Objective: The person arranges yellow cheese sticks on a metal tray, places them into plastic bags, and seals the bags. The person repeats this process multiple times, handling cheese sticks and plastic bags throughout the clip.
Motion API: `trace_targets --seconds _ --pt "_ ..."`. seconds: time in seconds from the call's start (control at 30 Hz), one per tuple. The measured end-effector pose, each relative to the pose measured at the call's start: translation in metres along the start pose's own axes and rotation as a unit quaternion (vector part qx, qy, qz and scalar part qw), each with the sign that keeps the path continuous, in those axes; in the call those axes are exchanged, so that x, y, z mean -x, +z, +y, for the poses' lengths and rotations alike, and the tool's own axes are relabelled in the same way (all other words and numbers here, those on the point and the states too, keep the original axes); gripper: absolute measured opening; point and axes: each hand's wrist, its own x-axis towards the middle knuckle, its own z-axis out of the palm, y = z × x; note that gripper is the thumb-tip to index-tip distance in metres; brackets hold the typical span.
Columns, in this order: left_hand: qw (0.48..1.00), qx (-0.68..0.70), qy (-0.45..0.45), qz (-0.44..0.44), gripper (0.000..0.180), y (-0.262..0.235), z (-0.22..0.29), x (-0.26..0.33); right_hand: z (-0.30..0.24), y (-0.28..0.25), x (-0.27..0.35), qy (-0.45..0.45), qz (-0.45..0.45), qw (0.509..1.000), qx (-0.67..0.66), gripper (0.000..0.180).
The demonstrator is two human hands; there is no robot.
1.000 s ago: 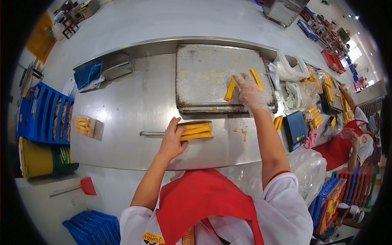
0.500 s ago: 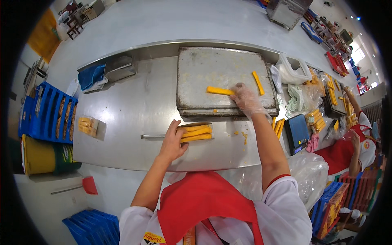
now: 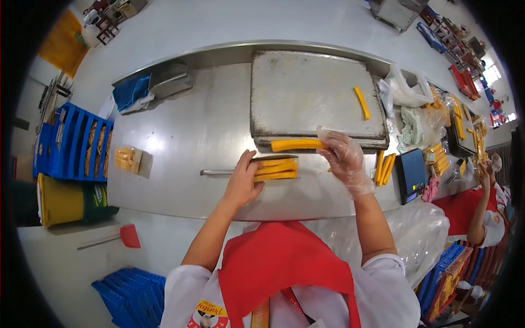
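Note:
My bare left hand (image 3: 243,179) is closed around the left end of a small stack of yellow bread-like sticks (image 3: 278,169) on the steel table. They seem to lie in a shallow metal holder, and a thin metal handle (image 3: 215,173) sticks out left of my fingers. In a clear plastic glove, my right hand (image 3: 345,159) pinches one end of another yellow stick (image 3: 295,144). This one is level, just beyond the stack, at the near edge of the metal baking trays (image 3: 306,90). A single yellow stick (image 3: 361,103) lies on the top tray's right side.
A scale (image 3: 411,174) stands at right beside several loose sticks (image 3: 386,168). Behind it are a white plastic tub (image 3: 407,87) and bagged sticks. A clear-wrapped pack (image 3: 128,159) lies at left, with a blue cloth (image 3: 131,93) farther back. A co-worker's arm (image 3: 481,205) shows at right.
My right hand has lifted one yellow stick off the tray and drawn it nearer, toward the stack. My left hand stays on the stack. The whole view has shifted slightly.

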Motion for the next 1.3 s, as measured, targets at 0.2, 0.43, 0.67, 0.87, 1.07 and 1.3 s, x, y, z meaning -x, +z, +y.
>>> trace_targets --seconds 0.2,0.43,0.67,0.87,1.07,1.3 --pt "1.0 0.004 -0.006 -0.014 0.053 -0.014 0.011 -0.004 0.032 0.033 0.056 0.1 -0.139 0.981 -0.091 0.026" --pt "0.998 -0.065 -0.012 -0.009 0.031 -0.019 0.003 0.012 0.016 0.027 0.042 0.292 -0.338 0.892 -0.075 0.031" --pt "0.999 -0.007 -0.024 -0.031 0.052 -0.013 0.005 -0.001 -0.009 0.056 0.047 0.419 -0.228 0.865 -0.153 0.04" --pt "0.999 -0.021 0.004 -0.034 0.061 0.003 0.013 -0.012 -0.013 0.076 0.078 0.44 -0.11 0.864 -0.22 0.028" --pt "0.999 -0.041 -0.014 0.003 0.07 -0.012 0.027 -0.006 0.037 -0.022 0.114 0.285 0.106 0.897 0.321 0.021" --pt "0.998 -0.015 -0.037 0.055 0.07 -0.027 0.03 -0.002 0.086 -0.081 0.08 0.378 0.076 0.871 0.304 0.017"
